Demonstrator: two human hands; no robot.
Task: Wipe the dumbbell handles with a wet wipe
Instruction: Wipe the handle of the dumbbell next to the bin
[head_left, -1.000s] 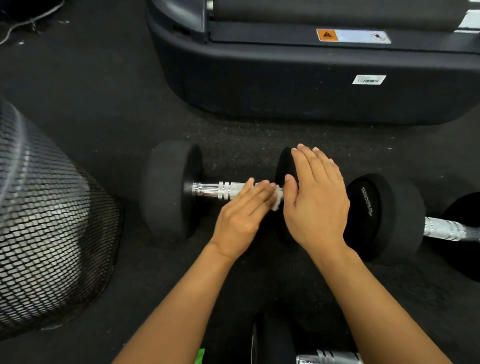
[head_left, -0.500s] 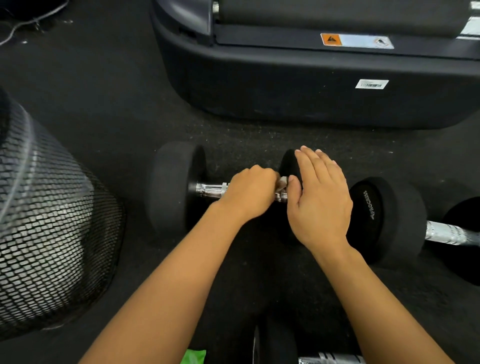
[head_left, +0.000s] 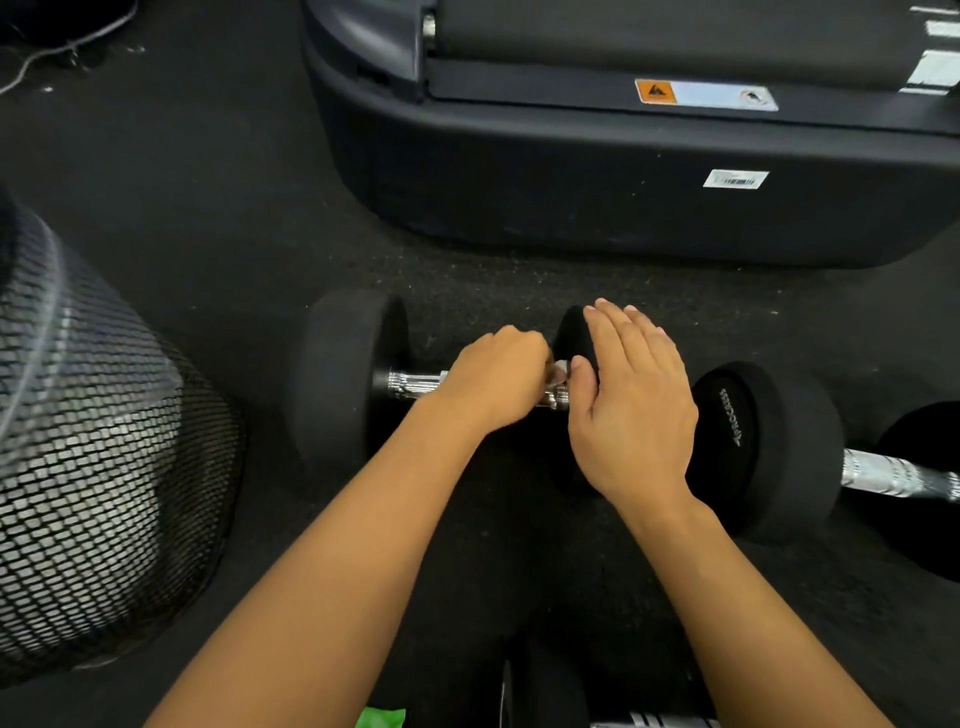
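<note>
A black dumbbell (head_left: 343, 374) lies on the dark floor in the middle of the view, its chrome handle (head_left: 415, 384) running left to right. My left hand (head_left: 493, 382) is curled over the right part of that handle, with a scrap of white wet wipe (head_left: 560, 373) showing at its fingertips. My right hand (head_left: 631, 405) lies flat with straight fingers on the dumbbell's right weight head, which it mostly hides. A second dumbbell (head_left: 769, 447) lies to the right, its chrome handle (head_left: 893, 475) bare.
A large dark machine base (head_left: 571, 171) stands behind the dumbbells. A black mesh bin (head_left: 93, 447) fills the left side. A third dumbbell (head_left: 545, 696) and a green packet (head_left: 382, 717) sit at the bottom edge between my forearms.
My left hand went from flat fingers on the handle to a curled grip round it with the wipe. The right hand stayed on the weight head.
</note>
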